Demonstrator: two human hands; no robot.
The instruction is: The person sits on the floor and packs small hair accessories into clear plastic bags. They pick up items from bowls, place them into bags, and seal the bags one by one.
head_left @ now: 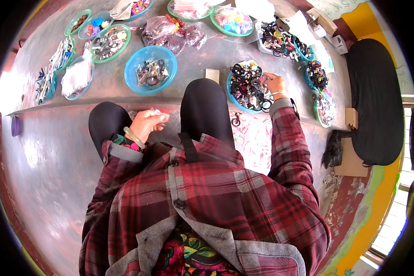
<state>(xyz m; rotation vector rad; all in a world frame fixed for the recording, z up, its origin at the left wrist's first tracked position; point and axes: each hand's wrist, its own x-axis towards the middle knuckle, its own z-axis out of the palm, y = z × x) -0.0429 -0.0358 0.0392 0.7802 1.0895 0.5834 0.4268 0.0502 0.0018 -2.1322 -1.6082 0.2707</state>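
Note:
My left hand [146,125] is closed beside my left knee, pinching a small clear plastic bag [161,113] with a reddish tint. What is inside the bag is too small to tell. At the right, a blue basin [231,94] holds a heaped pile of mostly black hair ties [247,84]. My right hand [276,84] reaches to the right side of this pile, its fingertips drawn together against it. Whatever lies between those fingertips is hidden. One dark hair tie [235,120] lies outside the basin, by a sheet with pink and white marks [254,140].
Ahead stands a blue basin [129,76] with small bagged items. Several more basins of accessories line the far left, including a green one [96,54]. Purple plastic bags [170,37] lie centre back. Basins of hair ties [315,76] stand right, near a black oval cushion [375,101].

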